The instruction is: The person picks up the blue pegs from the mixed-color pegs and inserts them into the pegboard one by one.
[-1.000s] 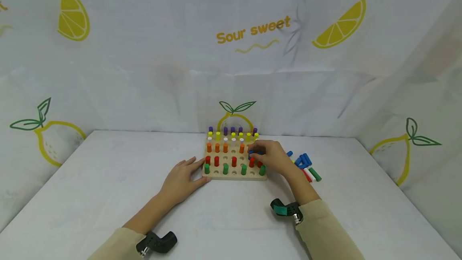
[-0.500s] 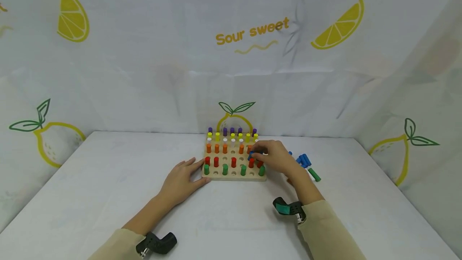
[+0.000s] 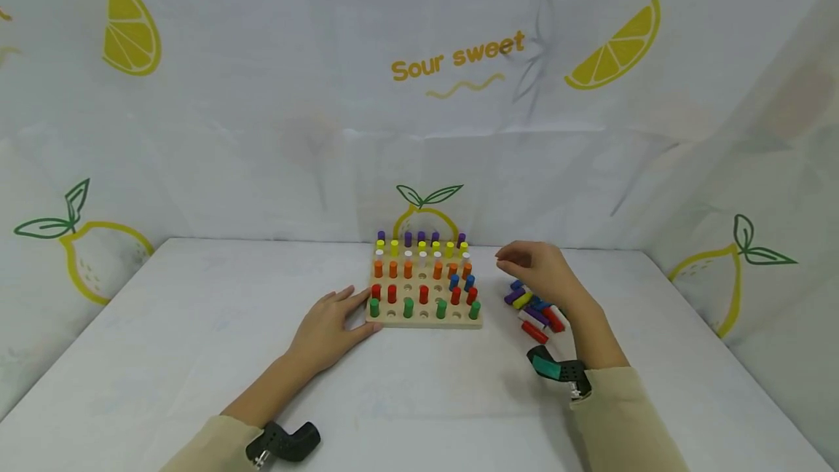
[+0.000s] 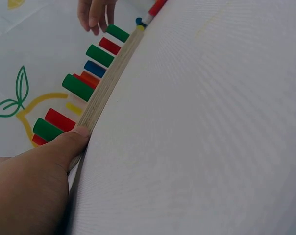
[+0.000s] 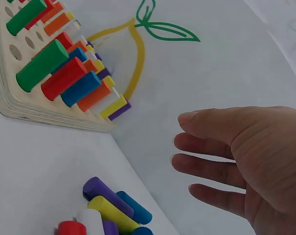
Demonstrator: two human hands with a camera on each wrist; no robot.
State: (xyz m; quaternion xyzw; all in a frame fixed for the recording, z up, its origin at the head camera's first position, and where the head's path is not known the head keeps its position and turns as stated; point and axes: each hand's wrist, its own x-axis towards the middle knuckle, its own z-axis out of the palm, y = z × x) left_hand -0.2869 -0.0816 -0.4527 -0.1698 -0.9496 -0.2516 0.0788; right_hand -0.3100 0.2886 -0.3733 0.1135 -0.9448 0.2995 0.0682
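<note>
On the white table stands a wooden pegboard [image 3: 424, 323] with rows of green, red, blue, orange, white, yellow and purple pegs. My left hand [image 3: 331, 326] rests at its near left corner, fingers at the left side and thumb [image 4: 72, 142] against the front edge. Two blue pegs [image 3: 454, 282] stand upright at the right end of their row. To the right of the board, my right hand [image 3: 540, 268] hovers with loosely bent, separated fingers and nothing between them. Just below and in front of it lies a pile of loose pegs, among them a yellow peg [image 5: 111, 213].
Several bare holes [image 5: 15, 51] show in the board. A purple peg [image 5: 106, 193] and a red peg [image 3: 534, 332] lie in the loose pile. Behind the table hangs a white cloth [image 3: 295, 130] with lemon prints.
My right hand has let go of a blue peg, now upright in the board, and has moved right over the loose pegs. The left hand has stayed in place.
</note>
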